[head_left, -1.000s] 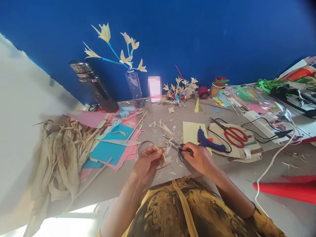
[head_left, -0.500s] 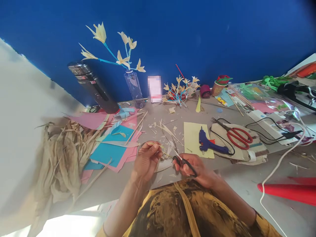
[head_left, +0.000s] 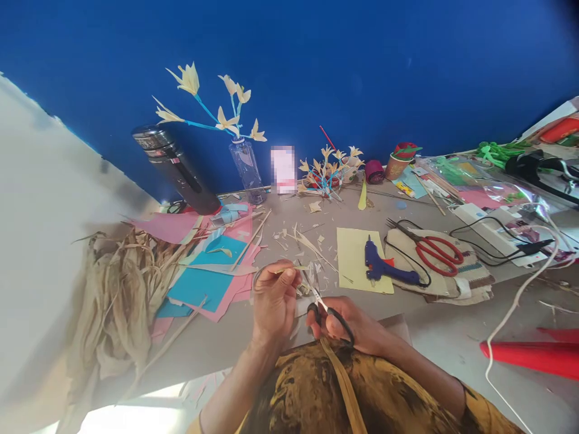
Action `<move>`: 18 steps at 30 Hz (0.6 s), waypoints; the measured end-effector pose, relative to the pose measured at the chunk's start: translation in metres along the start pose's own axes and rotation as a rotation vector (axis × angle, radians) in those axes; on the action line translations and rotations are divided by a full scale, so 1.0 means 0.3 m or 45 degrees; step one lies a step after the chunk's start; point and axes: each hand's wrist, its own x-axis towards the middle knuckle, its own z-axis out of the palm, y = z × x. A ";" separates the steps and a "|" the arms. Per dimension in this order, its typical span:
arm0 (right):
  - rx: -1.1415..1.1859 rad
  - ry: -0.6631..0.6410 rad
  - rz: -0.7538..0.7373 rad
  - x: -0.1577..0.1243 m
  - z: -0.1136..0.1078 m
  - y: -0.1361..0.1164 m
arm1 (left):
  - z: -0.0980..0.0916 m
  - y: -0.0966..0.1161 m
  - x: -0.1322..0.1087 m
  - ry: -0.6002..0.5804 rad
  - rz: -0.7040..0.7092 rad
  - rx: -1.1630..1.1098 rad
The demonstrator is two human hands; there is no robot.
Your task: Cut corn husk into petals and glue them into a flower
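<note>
Pinched between the thumb and fingers of my left hand [head_left: 277, 298] is a thin, pale husk strip [head_left: 296, 269], its free end pointing right. My right hand [head_left: 346, 319] grips black-handled scissors [head_left: 319, 299] by the loops. Their blades stand apart and point away from me, with the strip's end at the blades; whether it lies between them I cannot tell exactly. Under and beyond both hands, pale husk scraps [head_left: 312, 244] are scattered on the grey table [head_left: 289, 220].
At left lie dried husks [head_left: 108, 307] and blue paper [head_left: 203, 283]. A dark flask [head_left: 185, 178] and a bottle [head_left: 246, 172] with husk flowers stand behind. To the right are a glue gun [head_left: 384, 265], red-handled scissors [head_left: 438, 256] and a power strip [head_left: 493, 229].
The scissors have shifted left and nearer my body, and their blades have spread apart. My left hand has turned slightly, bringing the strip level toward the blades. The view has tilted a little.
</note>
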 end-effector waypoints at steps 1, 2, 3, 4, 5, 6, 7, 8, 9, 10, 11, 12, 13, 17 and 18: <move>-0.008 0.011 -0.015 0.003 0.002 -0.001 | 0.003 -0.005 -0.005 -0.020 0.010 0.013; -0.010 0.022 -0.031 0.006 0.004 -0.001 | 0.006 -0.009 -0.010 -0.037 0.018 0.024; -0.006 0.034 -0.045 0.008 0.005 0.000 | 0.008 -0.012 -0.013 -0.051 0.023 0.031; 0.003 0.048 -0.056 0.011 0.005 0.002 | 0.008 -0.014 -0.015 -0.061 0.027 0.035; 0.012 0.064 -0.064 0.012 0.005 0.005 | 0.009 -0.015 -0.017 -0.067 0.029 0.036; 0.017 0.078 -0.068 0.014 0.004 0.007 | 0.009 -0.015 -0.019 -0.073 0.028 0.037; 0.021 0.091 -0.072 0.015 0.004 0.009 | 0.009 -0.015 -0.020 -0.078 0.027 0.038; 0.023 0.100 -0.072 0.016 0.004 0.010 | 0.010 -0.014 -0.021 -0.082 0.026 0.039; 0.024 0.105 -0.072 0.017 0.004 0.010 | 0.011 -0.012 -0.023 -0.084 0.026 0.038; 0.025 0.105 -0.075 0.018 0.004 0.010 | 0.013 -0.011 -0.024 -0.088 0.026 0.037; 0.026 0.107 -0.082 0.019 0.004 0.010 | 0.015 -0.010 -0.025 -0.089 0.026 0.035; 0.027 0.109 -0.089 0.019 0.004 0.010 | 0.017 -0.009 -0.026 -0.086 0.026 0.031; 0.028 0.112 -0.094 0.019 0.004 0.011 | 0.019 -0.009 -0.026 -0.082 0.027 0.028; 0.008 0.124 -0.100 0.018 0.001 0.015 | 0.029 -0.011 -0.026 -0.062 0.020 0.031; -0.004 0.125 -0.099 0.017 0.000 0.016 | 0.031 -0.012 -0.027 -0.059 0.018 0.034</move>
